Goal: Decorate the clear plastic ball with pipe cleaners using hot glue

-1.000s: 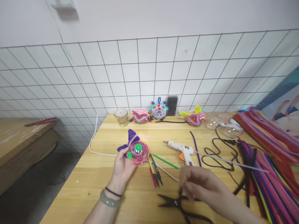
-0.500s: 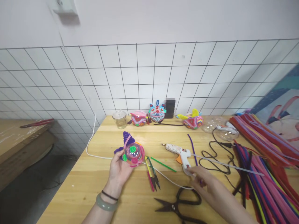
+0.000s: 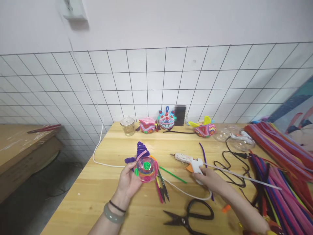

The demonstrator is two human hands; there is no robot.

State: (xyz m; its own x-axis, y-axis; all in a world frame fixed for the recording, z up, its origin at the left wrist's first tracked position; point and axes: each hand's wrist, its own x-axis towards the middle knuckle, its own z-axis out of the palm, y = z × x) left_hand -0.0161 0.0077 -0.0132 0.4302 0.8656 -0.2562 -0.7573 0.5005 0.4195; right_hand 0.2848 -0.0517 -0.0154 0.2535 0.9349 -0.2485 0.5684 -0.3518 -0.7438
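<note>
My left hand (image 3: 129,182) holds a clear plastic ball (image 3: 146,168) decorated with pink, green and purple pipe cleaners, raised a little above the wooden table (image 3: 102,182). My right hand (image 3: 209,178) rests on the handle of the white glue gun (image 3: 189,160), which lies on the table with its nozzle pointing left; fingers curl around the grip. Black scissors (image 3: 189,217) lie near the front edge, between my forearms.
Small thread snips (image 3: 162,184) and a green pipe cleaner (image 3: 172,174) lie beside the ball. A pile of coloured pipe cleaners (image 3: 278,173) fills the right side. Finished ornaments (image 3: 166,119), a glass jar (image 3: 127,125) and clear half-shells (image 3: 231,132) line the wall grid. Black cable (image 3: 228,163) coils mid-right.
My right hand left the scissors and moved up and right onto the glue gun handle. My left hand kept the ball almost still.
</note>
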